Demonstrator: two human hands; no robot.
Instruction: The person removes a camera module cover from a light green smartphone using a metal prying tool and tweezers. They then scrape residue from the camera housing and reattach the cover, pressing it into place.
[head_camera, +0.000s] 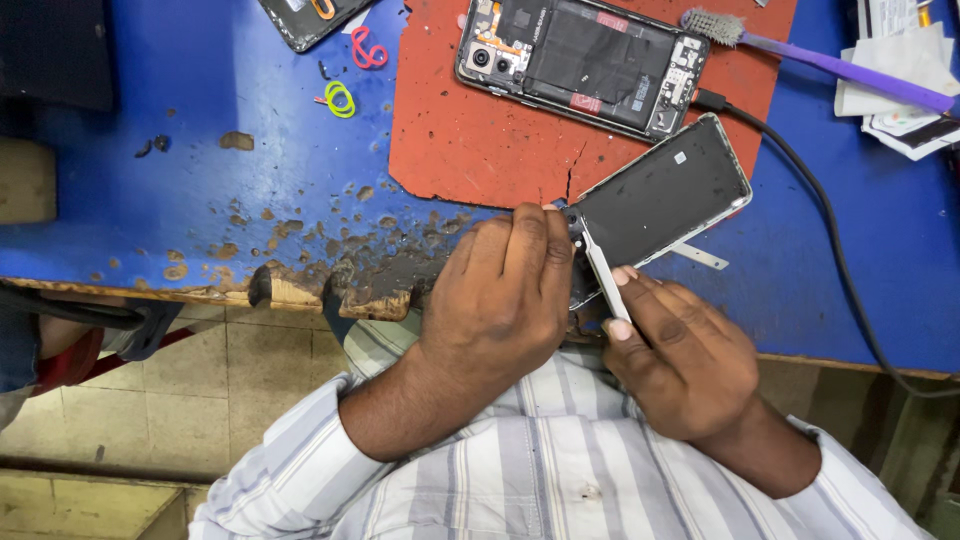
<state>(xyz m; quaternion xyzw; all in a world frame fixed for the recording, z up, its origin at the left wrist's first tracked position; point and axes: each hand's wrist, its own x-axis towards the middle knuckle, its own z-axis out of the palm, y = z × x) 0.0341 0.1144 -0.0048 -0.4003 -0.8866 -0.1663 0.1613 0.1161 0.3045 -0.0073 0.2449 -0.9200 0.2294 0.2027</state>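
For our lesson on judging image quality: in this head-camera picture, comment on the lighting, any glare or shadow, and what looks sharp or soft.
Head view: light is even and diffuse, with only soft shadows under the left hand and right hand; the dark phone panel they hold shows a dull sheen, no harsh glare; hands, opened phone and purple brush are sharp; the straight bench edge shows little distortion.

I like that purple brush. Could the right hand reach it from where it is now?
Probably yes. The purple brush lies in the open at the far right of the table, nothing on it. But the right hand is busy holding a thin white tool.
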